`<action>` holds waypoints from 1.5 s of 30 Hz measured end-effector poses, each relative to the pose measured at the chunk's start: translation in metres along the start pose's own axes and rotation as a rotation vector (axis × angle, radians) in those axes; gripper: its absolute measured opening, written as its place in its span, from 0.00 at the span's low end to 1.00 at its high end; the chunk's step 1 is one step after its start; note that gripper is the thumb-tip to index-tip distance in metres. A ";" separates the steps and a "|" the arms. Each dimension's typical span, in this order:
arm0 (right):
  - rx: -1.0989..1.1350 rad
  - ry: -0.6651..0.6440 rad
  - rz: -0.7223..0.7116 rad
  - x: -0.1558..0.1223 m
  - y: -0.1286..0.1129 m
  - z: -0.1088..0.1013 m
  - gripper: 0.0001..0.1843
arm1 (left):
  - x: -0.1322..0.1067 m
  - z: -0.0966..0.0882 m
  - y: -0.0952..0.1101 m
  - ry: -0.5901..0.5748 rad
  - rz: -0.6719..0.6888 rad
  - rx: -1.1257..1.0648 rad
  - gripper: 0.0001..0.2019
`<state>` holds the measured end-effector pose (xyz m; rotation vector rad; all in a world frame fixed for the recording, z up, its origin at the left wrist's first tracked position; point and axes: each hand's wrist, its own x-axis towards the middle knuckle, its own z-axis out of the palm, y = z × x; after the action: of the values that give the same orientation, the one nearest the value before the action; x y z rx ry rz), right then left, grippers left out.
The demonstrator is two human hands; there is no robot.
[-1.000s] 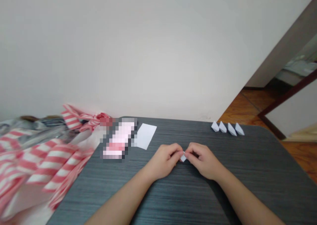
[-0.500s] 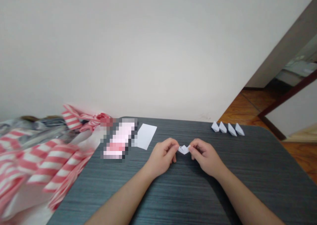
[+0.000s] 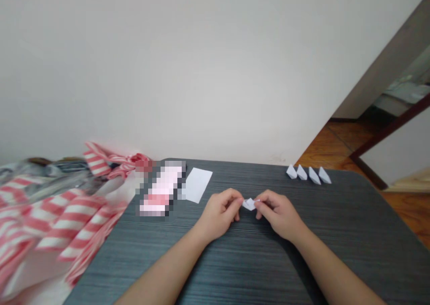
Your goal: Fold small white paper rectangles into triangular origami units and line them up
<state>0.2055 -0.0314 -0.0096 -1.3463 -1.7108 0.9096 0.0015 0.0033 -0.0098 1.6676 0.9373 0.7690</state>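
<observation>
Between my two hands is a small white folded paper boat (image 3: 250, 204), held just above the dark table. The thumb and fingers of my left hand (image 3: 222, 213) pinch its left tip. At its right tip, my right hand (image 3: 277, 211) pinches it in the same way, the fingertips partly covering the paper. The boat's middle shows a raised pointed fold. Left of my left hand lies a flat white sheet of paper (image 3: 198, 185). Several folded white paper shapes (image 3: 308, 174) stand in a row at the back right of the table.
The dark wood-grained table (image 3: 235, 269) meets a pale wall (image 3: 215, 72) at the back. A blurred-out flat pink and white object (image 3: 163, 188) lies at the left. Red-and-white striped cloth (image 3: 67, 220) is heaped beside the table's left edge. Wooden floor (image 3: 331, 143) shows at the right.
My right hand has shifted slightly left along the paper boat, so the hands are a little closer together. Both still hold it.
</observation>
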 end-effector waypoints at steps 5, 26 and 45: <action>0.180 0.021 0.038 -0.002 0.003 0.002 0.10 | 0.001 0.001 -0.005 0.044 -0.023 -0.178 0.11; 0.097 0.015 -0.047 -0.002 -0.001 0.002 0.09 | 0.002 0.002 0.001 -0.126 -0.093 -0.270 0.12; -0.055 -0.095 0.016 0.000 -0.007 0.003 0.09 | 0.000 0.001 0.009 -0.135 -0.051 -0.103 0.12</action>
<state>0.1995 -0.0327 -0.0047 -1.3732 -1.8118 0.9556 0.0047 0.0014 -0.0020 1.5795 0.8293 0.6505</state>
